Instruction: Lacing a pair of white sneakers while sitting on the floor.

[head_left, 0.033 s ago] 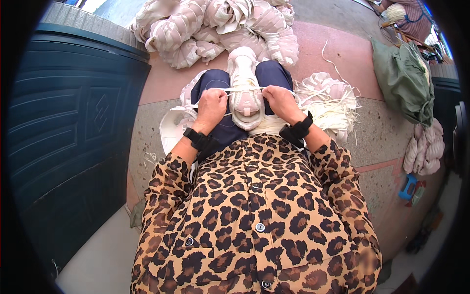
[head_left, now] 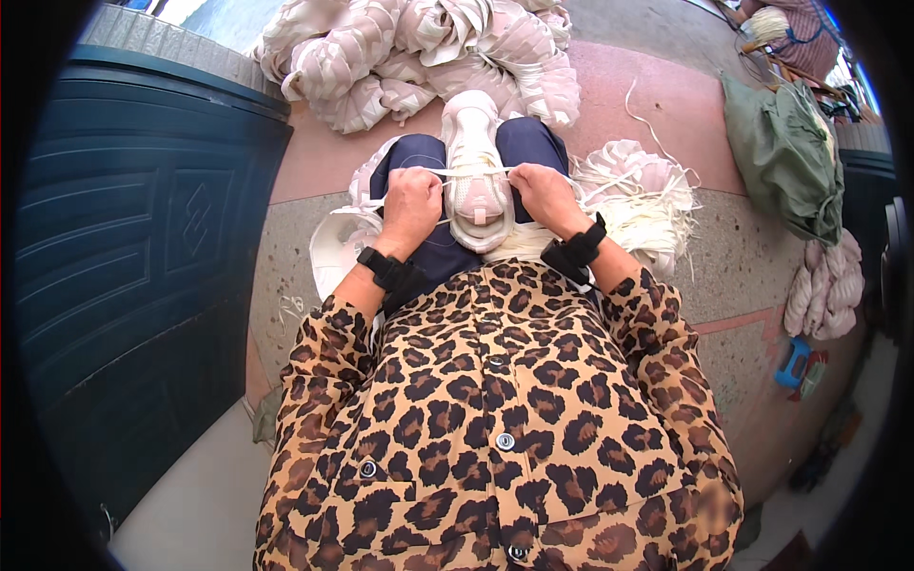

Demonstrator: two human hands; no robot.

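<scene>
door [head_left: 143, 285] far left | left hand [head_left: 411, 205] shut tight on lace [head_left: 476, 172] | shoe [head_left: 476, 171] on lap between both hands, toe pointing away, lace pulled flat across its top | right hand [head_left: 545, 198] shut tight on other lace end | lace bundle [head_left: 640, 195] just right | green bag [head_left: 785, 157] far right

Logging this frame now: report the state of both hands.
Left hand: closed, gripping the white lace over the pale shoe on the lap.
Right hand: closed, gripping the same lace's other side.
</scene>
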